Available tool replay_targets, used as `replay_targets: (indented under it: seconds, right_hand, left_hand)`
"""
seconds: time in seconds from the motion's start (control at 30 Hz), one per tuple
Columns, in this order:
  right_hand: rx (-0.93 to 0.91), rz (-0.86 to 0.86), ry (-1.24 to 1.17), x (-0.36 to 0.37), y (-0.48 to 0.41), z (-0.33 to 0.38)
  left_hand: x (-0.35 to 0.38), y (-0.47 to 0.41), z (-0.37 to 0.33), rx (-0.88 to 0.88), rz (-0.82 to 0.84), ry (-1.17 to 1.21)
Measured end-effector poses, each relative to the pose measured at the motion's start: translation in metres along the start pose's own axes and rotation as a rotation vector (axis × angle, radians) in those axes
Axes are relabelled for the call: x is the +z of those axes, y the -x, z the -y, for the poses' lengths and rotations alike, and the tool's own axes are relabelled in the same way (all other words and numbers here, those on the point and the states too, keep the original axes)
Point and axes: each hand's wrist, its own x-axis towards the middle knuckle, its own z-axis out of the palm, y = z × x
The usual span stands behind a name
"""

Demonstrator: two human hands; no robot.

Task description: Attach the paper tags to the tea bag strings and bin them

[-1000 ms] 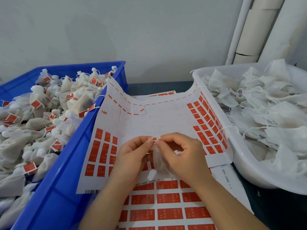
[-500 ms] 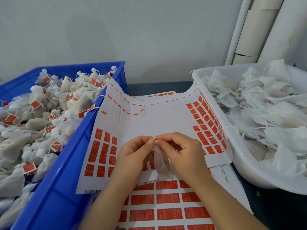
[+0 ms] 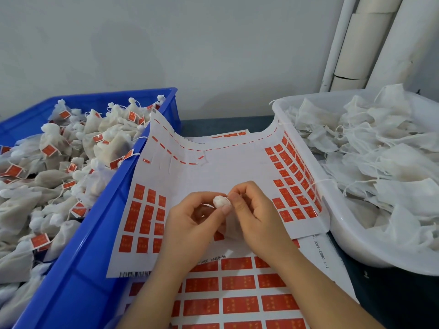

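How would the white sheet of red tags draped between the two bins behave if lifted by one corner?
Probably floppy: the white paper sheet of red tags curls up against the blue plastic bin and the white plastic tub. Likely light, since it looks thin. Its peeled bare middle might crease or tear easily.

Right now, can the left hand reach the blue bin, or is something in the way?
Probably yes. The blue bin is open on top and stands close beside the left hand; only the label sheet's edge leans on its rim. The hand pinches a tea bag.
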Motion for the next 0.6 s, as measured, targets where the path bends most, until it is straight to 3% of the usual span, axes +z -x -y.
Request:
replay_targets:
  seconds: [0.33, 0.6]
  right_hand:
    - [0.037, 0.049, -0.068, 0.0004, 0.0006, 0.0002]
    - [0.078, 0.07, -0.086, -0.0019, -0.0002, -0.0001]
  left_hand:
    - [0.0011, 0.0028, -0.0014, 0.135, -0.057, 0.023]
    - [-0.0032, 0.0022, -0.0024, 0.132, 0.09, -0.019]
